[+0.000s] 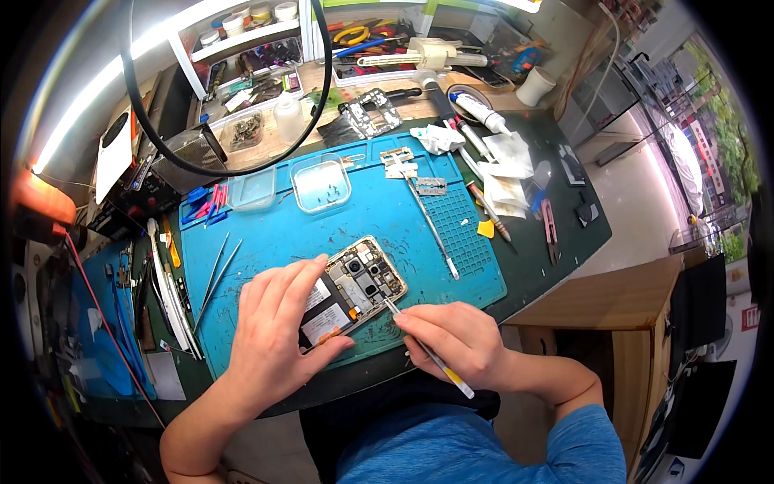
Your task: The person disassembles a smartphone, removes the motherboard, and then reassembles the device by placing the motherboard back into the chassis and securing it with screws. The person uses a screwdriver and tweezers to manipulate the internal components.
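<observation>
An opened smartphone point(372, 278) lies tilted on the blue work mat point(266, 242), its circuit board, camera parts and battery exposed. My left hand point(270, 327) grips it by its edges, thumb on the near side and fingers along the far side. In my right hand point(457, 339) is a slim silver tool point(461, 385) with a yellow band, pinched like a pen. Its pointed end reaches the near right edge of the phone's board. Whether that end is one point or two is too small to tell.
Metal tweezers point(216, 270) lie to the left. Clear plastic trays point(322, 184), one with small dark bits, sit behind the phone. A thin silver rod point(435, 234), pink-handled tweezers point(550, 230) and crumpled tissue point(506, 173) are at right. A black ring point(234, 172) hangs over the back left.
</observation>
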{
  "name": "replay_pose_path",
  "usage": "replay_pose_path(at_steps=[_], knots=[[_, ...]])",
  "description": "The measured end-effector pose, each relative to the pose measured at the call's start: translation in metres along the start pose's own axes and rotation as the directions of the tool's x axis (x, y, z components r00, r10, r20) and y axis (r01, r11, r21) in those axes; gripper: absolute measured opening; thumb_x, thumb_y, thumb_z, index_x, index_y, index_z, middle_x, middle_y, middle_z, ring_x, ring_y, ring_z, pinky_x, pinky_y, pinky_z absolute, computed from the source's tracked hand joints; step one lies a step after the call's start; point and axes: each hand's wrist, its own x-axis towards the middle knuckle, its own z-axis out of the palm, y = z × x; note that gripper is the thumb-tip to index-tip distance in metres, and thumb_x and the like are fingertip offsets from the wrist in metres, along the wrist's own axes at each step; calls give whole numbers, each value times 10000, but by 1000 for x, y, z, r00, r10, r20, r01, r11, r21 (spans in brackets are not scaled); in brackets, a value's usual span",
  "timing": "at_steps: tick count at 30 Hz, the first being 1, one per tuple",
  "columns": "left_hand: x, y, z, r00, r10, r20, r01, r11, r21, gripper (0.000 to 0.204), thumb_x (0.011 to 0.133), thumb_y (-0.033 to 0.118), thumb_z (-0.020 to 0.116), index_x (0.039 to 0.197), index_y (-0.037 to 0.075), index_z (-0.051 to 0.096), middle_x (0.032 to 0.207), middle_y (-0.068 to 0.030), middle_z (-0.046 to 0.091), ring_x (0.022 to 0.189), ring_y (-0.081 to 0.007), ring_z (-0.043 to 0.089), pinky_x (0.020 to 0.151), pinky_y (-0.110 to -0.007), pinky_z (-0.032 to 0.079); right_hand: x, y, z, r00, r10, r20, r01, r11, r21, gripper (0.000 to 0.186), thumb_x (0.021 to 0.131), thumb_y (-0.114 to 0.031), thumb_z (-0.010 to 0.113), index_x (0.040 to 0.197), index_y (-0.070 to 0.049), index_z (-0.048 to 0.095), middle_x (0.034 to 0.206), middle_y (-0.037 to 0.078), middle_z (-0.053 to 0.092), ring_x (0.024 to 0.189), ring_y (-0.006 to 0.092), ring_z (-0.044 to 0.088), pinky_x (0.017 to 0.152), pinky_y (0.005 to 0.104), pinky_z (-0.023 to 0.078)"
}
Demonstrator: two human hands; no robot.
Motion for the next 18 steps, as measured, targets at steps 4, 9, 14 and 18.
replay_pose_path(at_steps=[4,9,14,18], knots=[[1,1,-1,1000,8,3,-8,1000,6,985,669,239,973,1520,36,521,1416,-139,611,1255,-346,566,1065,-470,427,0,4,0,1000,-9,10,9,1000,19,432,802,15,831,1221,15,726,1118,110,743,842,221,724,664,313,565],[0,1,0,1000,7,0,-7,1000,4,981,672,239,971,1519,36,520,1417,-136,610,1257,-344,567,1066,-470,428,1,0,-3,999,-31,-8,32,997,65,395,826,4,829,1208,9,730,1089,112,750,846,231,732,648,319,562],[0,0,-1,1000,-1,9,1,1000,15,992,670,248,972,1523,29,513,1420,-148,610,1262,-358,565,1078,-476,428,4,4,-4,1000,19,-11,-16,979,202,404,819,11,834,1208,-4,725,1070,108,757,876,248,748,653,322,563],[-1,-1,-1,1000,7,15,-7,1000,21,1020,664,270,975,1531,17,500,1422,-172,611,1270,-381,563,1100,-487,429,12,4,-8,992,35,117,-59,977,205,435,789,22,842,1206,-38,729,1097,93,757,882,241,748,697,341,582]])
